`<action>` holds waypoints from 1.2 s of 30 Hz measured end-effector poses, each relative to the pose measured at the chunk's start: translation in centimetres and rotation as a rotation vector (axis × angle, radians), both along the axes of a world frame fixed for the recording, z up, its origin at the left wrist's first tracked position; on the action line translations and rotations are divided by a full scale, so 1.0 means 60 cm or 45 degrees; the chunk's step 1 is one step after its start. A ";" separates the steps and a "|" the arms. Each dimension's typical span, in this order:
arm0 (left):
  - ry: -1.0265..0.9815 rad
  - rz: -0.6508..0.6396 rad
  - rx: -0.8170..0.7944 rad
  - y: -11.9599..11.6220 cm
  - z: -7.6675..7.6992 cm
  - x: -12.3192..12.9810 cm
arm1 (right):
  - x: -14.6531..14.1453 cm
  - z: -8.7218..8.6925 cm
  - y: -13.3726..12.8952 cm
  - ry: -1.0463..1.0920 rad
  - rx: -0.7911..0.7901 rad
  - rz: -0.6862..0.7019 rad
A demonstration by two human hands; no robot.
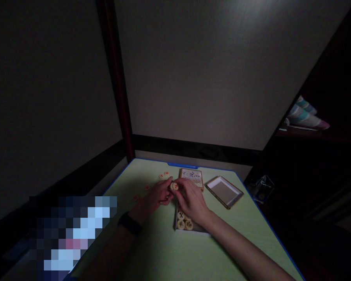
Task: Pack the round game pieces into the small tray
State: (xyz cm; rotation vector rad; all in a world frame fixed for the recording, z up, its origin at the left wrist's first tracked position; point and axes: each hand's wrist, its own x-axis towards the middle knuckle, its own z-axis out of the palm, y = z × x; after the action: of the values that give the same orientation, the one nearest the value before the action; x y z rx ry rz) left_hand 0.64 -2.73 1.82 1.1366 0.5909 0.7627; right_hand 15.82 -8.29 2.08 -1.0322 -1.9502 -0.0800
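Over the middle of the table, my left hand point(157, 196) and my right hand point(194, 200) meet around pale round Chinese chess pieces point(174, 186); the front one bears a red character. They look like a small stack, but I cannot count them. The fingers of both hands are closed on it. Below my right hand lies an open box tray point(197, 231), partly hidden by the hand and forearm. Chess pieces with dark characters point(181, 224) lie in its left part. Several red-marked pieces point(166, 173) are scattered on the table left of and beyond my left hand.
The green table point(240, 242) has a blue edge. A box lid point(224, 192) lies inner side up at the right. Behind my hands is a flat printed box or card point(192, 177). A wall point(193, 97) rises behind the table; folded fabric point(305, 114) sits on a shelf at right.
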 end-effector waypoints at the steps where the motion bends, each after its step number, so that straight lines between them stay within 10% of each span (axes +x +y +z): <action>1: -0.027 -0.001 0.001 -0.002 0.002 0.000 | 0.000 0.000 0.001 0.014 -0.004 -0.018; 26: 0.173 0.078 0.206 0.001 -0.012 0.005 | 0.004 0.017 -0.003 -0.123 0.038 0.035; 36: 0.307 0.182 0.245 0.013 -0.004 0.000 | 0.107 0.078 -0.062 -0.274 -0.502 -0.032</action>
State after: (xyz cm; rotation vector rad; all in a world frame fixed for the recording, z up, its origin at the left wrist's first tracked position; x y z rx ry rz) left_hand 0.63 -1.98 1.58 1.3867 0.8212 0.8241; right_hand 22.25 -12.03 6.77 -1.3493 -2.2019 0.1951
